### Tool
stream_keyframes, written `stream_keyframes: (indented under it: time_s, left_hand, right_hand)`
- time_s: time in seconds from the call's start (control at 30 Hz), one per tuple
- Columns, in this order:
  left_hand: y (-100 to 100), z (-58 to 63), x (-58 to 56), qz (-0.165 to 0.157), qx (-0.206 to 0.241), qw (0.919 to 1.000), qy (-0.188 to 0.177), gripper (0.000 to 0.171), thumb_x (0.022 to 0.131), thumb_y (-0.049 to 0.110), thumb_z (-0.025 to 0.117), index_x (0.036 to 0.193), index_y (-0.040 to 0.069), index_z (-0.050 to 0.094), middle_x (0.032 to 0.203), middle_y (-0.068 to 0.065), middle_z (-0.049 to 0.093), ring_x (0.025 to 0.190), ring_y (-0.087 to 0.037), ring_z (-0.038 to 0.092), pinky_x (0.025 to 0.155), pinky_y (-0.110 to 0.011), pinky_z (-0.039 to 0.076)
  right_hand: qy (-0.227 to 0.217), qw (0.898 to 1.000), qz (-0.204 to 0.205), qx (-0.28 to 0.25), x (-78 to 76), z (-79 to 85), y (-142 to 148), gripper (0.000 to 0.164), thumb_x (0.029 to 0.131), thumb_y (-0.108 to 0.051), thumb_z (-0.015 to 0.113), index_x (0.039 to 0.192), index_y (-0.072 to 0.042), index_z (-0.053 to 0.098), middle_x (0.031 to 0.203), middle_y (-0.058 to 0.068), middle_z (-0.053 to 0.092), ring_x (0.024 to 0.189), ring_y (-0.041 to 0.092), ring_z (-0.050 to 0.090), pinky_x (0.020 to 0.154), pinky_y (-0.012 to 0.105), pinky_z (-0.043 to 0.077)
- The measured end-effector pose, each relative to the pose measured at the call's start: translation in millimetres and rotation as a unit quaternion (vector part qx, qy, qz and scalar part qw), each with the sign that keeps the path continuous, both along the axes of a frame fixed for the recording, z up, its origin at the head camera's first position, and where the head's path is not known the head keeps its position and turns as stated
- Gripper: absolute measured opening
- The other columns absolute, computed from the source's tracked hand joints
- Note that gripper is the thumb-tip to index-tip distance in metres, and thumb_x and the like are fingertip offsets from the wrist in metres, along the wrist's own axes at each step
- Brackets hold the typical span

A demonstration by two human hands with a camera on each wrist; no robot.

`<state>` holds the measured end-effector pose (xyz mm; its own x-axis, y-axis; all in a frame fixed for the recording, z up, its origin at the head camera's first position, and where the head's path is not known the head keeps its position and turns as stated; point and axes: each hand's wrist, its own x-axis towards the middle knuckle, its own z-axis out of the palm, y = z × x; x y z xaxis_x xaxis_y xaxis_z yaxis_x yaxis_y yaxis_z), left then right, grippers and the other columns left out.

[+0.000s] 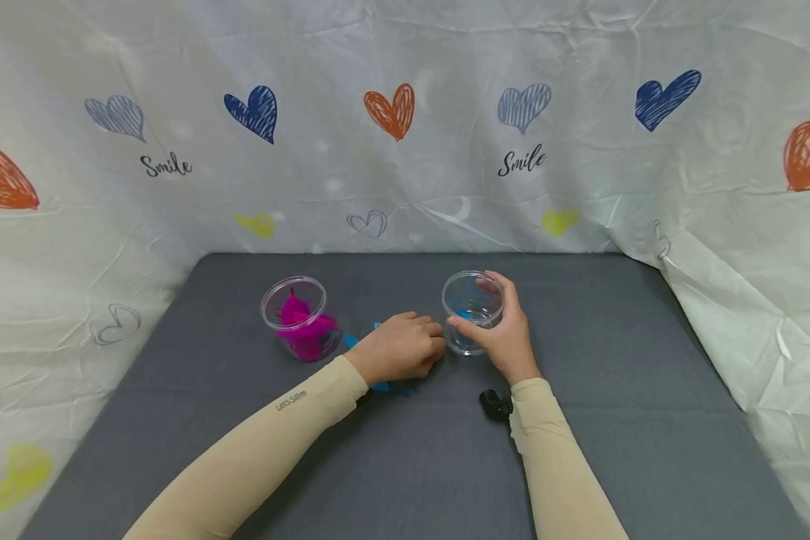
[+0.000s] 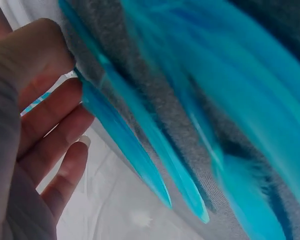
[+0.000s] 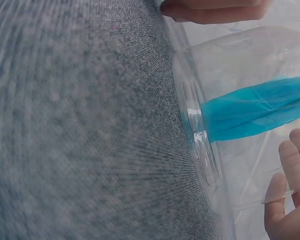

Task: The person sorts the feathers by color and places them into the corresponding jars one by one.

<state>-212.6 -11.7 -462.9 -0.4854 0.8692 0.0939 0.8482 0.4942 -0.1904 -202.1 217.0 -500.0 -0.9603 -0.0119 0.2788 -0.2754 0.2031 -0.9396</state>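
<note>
Feathers (image 2: 240, 75), all bright blue, lie on your grey desk (image 1: 580, 465), under your left hand (image 1: 401, 349) and right beside it. With that hand you pinch one slim feather (image 2: 124, 145) by its thin end, between your thumb and a finger, and your other fingers are loose and a bit bent. Your right hand (image 1: 509, 334) is wrapped around a clear cup (image 1: 471, 294), with your thumb on the near side and your fingers on the far side. This cup stands upright on the desk, just to the right of your left hand, and you can see a blue feather inside (image 3: 257, 110) through its wall. On the other side of your left hand, a bit farther back, there is a second cup (image 1: 263, 306), see-through too. It has bright pink stuff (image 1: 304, 330) in it, and neither of your hands touches it. You wear long tan sleeves (image 1: 270, 442), and the left one has small dark writing on it. A little black thing (image 1: 494, 405) is right by your right wrist. Behind the desk hangs a wrinkly white cloth (image 1: 445, 45) with blue, orange and yellow hearts and the word "Smile" on it.
</note>
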Motion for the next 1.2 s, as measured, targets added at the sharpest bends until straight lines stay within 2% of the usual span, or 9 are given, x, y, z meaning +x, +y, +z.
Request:
stream_keyframes:
  time_s: [0.2, 0.43, 0.53, 0.67, 0.77, 0.87, 0.93, 1.03, 1.2]
  left_hand:
    - [-6.1, 6.6, -5.5, 0.019, 0.083, 0.9958, -0.035, 0.005, 0.096, 0.021, 0.073, 0.093, 0.023, 0.071, 0.089, 0.006, 0.066, 0.082, -0.012, 0.058, 0.079, -0.032, 0.05]
    - [-20.2, 27.9, -10.3, 0.054, 0.21, 0.9747, -0.055, 0.006, 0.092, 0.02, 0.077, 0.095, 0.022, 0.071, 0.093, 0.005, 0.072, 0.081, -0.011, 0.06, 0.086, -0.036, 0.056]
    - [-20.9, 37.3, -13.1, 0.077, 0.273, 0.9556, -0.082, 0.006, 0.093, 0.021, 0.076, 0.096, 0.023, 0.071, 0.094, 0.009, 0.071, 0.088, -0.01, 0.065, 0.09, -0.037, 0.058]
    - [-16.6, 52.1, -15.4, 0.088, 0.368, 0.9137, -0.147, 0.01, 0.094, 0.017, 0.077, 0.098, 0.024, 0.071, 0.099, 0.011, 0.071, 0.099, -0.009, 0.068, 0.098, -0.037, 0.06]
    - [-8.9, 62.9, -15.8, 0.09, 0.414, 0.8862, -0.187, 0.012, 0.095, 0.017, 0.076, 0.1, 0.026, 0.072, 0.102, 0.013, 0.072, 0.101, -0.008, 0.066, 0.099, -0.036, 0.059]
    - [1.9, 74.6, -14.2, 0.089, 0.441, 0.8668, -0.215, 0.011, 0.096, 0.018, 0.074, 0.102, 0.028, 0.073, 0.103, 0.016, 0.073, 0.101, -0.008, 0.064, 0.098, -0.035, 0.057]
    - [9.4, 82.4, -12.9, 0.082, 0.453, 0.8579, -0.229, 0.011, 0.097, 0.018, 0.074, 0.104, 0.027, 0.074, 0.105, 0.015, 0.073, 0.101, -0.009, 0.064, 0.098, -0.036, 0.056]
    - [19.0, 90.0, -12.7, 0.066, 0.462, 0.8528, -0.235, 0.01, 0.097, 0.018, 0.074, 0.105, 0.024, 0.075, 0.106, 0.014, 0.073, 0.101, -0.01, 0.063, 0.097, -0.038, 0.056]
    - [30.1, 94.6, -15.0, 0.042, 0.462, 0.8561, -0.228, 0.01, 0.098, 0.018, 0.074, 0.108, 0.02, 0.076, 0.107, 0.012, 0.072, 0.102, -0.011, 0.064, 0.097, -0.037, 0.056]
  right_hand:
    - [-0.003, 1.0, -0.002, 0.006, -1.0, -1.6, -0.1, 0.093, 0.087, -0.042, 0.092, 0.161, -0.042, 0.037, 0.161, -0.007, 0.053, 0.153, 0.018, 0.048, 0.122, 0.055, 0.045]
    - [0.005, 1.0, 0.002, 0.001, -2.5, -2.4, -4.5, 0.092, 0.087, -0.039, 0.093, 0.161, -0.037, 0.039, 0.159, -0.005, 0.055, 0.152, 0.021, 0.049, 0.123, 0.057, 0.045]
    - [0.004, 1.0, 0.001, 0.002, -2.2, -2.3, -4.5, 0.093, 0.086, -0.038, 0.093, 0.162, -0.033, 0.04, 0.158, -0.005, 0.056, 0.152, 0.02, 0.05, 0.123, 0.056, 0.045]
    - [0.004, 1.0, -0.002, 0.006, -1.6, -2.4, -3.6, 0.094, 0.086, -0.038, 0.093, 0.163, -0.029, 0.039, 0.158, -0.005, 0.056, 0.151, 0.02, 0.05, 0.123, 0.056, 0.045]
    - [0.003, 1.0, -0.001, 0.006, -1.5, -2.7, -2.3, 0.093, 0.086, -0.039, 0.093, 0.162, -0.034, 0.039, 0.158, -0.005, 0.056, 0.151, 0.02, 0.05, 0.122, 0.056, 0.046]
    - [0.0, 1.0, -0.001, 0.003, -1.1, -2.1, -1.6, 0.094, 0.085, -0.04, 0.093, 0.161, -0.036, 0.039, 0.158, -0.006, 0.056, 0.15, 0.019, 0.05, 0.122, 0.055, 0.047]
    - [-0.002, 1.0, 0.0, 0.002, -1.1, -1.8, -1.7, 0.094, 0.085, -0.042, 0.093, 0.162, -0.036, 0.038, 0.158, -0.007, 0.056, 0.15, 0.018, 0.05, 0.122, 0.055, 0.047]
    - [-0.001, 1.0, 0.002, 0.001, -1.4, -1.7, -2.2, 0.096, 0.086, -0.043, 0.093, 0.163, -0.029, 0.038, 0.158, -0.006, 0.056, 0.151, 0.019, 0.049, 0.123, 0.056, 0.045]
    - [-0.005, 1.0, 0.002, 0.005, -2.1, -1.2, -2.9, 0.095, 0.086, -0.046, 0.092, 0.162, -0.032, 0.038, 0.159, -0.006, 0.056, 0.152, 0.019, 0.049, 0.124, 0.057, 0.044]
